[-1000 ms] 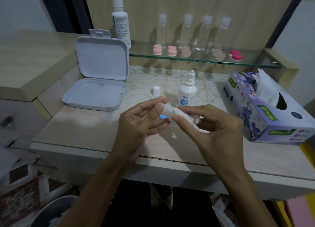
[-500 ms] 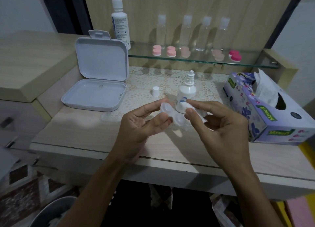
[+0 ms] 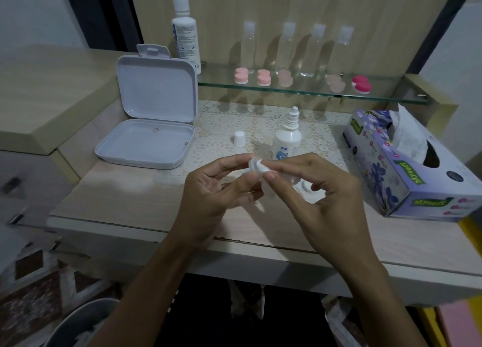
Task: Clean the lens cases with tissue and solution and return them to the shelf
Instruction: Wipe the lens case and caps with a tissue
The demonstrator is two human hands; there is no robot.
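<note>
A small translucent plastic lens case [image 3: 254, 164] was held above the front of the pale wood-grain desk [image 3: 125, 203], pinched between the thumb and curled fingers of the left hand [image 3: 216, 190]. A wad of white tissue [image 3: 260, 167] was pressed against the case by the thumb and forefinger of the right hand [image 3: 326, 192], whose other fingers were curled. The case looked glossy and rounded; a trace of blue showed at its lower edge, and most of it was hidden by the fingers.

Just behind the hands, one small white plastic solution bottle [image 3: 287, 138] with a ribbed nozzle stood uncapped on a cream lace mat [image 3: 221, 127], and one white cap [image 3: 239, 138] stood on the mat to its left. One open grey hinged plastic box [image 3: 154, 127], smooth and round-cornered, lay at the left with its lid upright. One purple floral cardboard tissue box [image 3: 407, 169] lay at the right, a white sheet rising from its slot.

On the glass shelf [image 3: 300, 89] behind, five closed round-capped lens cases were set in a row: two light pink [image 3: 252, 76], two paler peach [image 3: 285, 78], one deep pink [image 3: 361, 83]. Four clear capped bottles [image 3: 300, 49] were lined up behind them, and one tall white bottle [image 3: 185, 31] stood at the shelf's left end.
</note>
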